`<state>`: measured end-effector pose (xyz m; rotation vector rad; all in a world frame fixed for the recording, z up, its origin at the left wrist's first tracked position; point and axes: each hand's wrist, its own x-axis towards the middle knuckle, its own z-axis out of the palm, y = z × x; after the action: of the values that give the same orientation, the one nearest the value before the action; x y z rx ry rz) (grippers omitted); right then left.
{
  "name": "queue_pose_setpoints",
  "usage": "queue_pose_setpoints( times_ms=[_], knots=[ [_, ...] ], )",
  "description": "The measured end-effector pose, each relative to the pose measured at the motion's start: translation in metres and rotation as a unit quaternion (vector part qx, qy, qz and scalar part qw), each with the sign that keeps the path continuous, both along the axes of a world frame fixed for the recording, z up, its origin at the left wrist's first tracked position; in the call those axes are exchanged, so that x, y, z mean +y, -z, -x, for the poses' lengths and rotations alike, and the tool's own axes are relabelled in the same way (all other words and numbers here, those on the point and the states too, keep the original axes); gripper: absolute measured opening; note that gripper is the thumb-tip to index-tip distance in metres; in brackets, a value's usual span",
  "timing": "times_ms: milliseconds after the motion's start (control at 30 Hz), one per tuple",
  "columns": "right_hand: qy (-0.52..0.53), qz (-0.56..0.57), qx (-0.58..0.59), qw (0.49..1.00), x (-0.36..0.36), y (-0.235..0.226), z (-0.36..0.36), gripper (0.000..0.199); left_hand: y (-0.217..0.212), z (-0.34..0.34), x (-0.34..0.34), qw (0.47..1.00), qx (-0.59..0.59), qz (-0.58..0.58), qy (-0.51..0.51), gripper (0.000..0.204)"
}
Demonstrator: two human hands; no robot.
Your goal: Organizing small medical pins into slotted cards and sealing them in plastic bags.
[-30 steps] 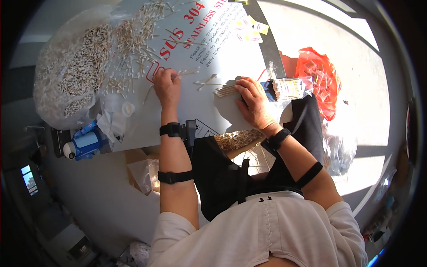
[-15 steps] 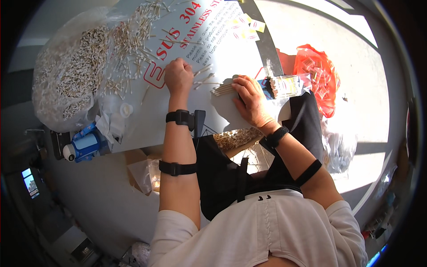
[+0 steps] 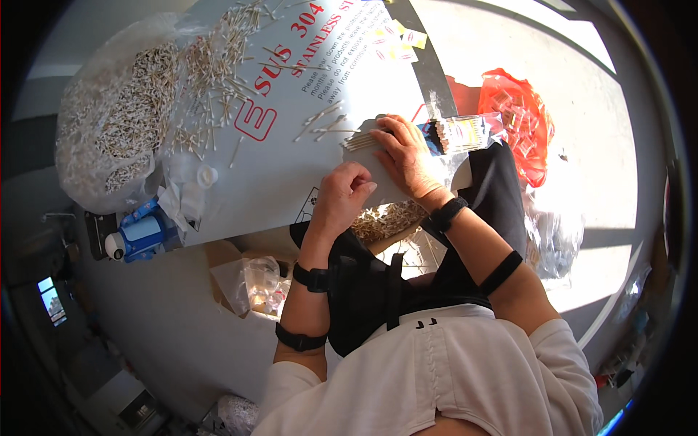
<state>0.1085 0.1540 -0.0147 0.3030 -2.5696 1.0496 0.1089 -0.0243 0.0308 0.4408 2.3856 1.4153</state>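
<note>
My left hand (image 3: 342, 196) is curled closed above the table's near edge, thumb against the fingers. Whatever it may hold is hidden. My right hand (image 3: 408, 156) presses its fingers over a small row of cotton swabs (image 3: 355, 142), whose ends stick out to the left. Just right of that hand is a clear pack of cotton swabs (image 3: 464, 134) with a dark blue part beside it. A few loose cotton swabs (image 3: 320, 121) lie on the table left of the row.
A large clear bag of cotton swabs (image 3: 134, 98) fills the table's left side, with a loose pile (image 3: 218, 65) beside it. Small yellow-white cards (image 3: 400, 43) lie at the far edge. A red plastic bag (image 3: 520, 127) is at right. A blue bottle (image 3: 142, 236) is at left.
My left hand has come back toward me and right, from beside the loose swabs to the near edge. My right hand has stayed over the row, shifting slightly left.
</note>
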Motion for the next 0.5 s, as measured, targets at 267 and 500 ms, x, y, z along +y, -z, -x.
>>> queue_pose_setpoints(
  times_ms=[267,500],
  knots=[
    [-0.011,0.024,0.014,1.0,0.002,0.002,-0.002,0.027,0.014,0.069,-0.014,0.916,0.333,0.195,-0.109,0.022],
    [-0.004,0.027,0.017,0.999,0.0,0.004,-0.001,0.02,0.033,0.074,-0.003,0.91,0.331,0.237,-0.077,0.02]
  ],
)
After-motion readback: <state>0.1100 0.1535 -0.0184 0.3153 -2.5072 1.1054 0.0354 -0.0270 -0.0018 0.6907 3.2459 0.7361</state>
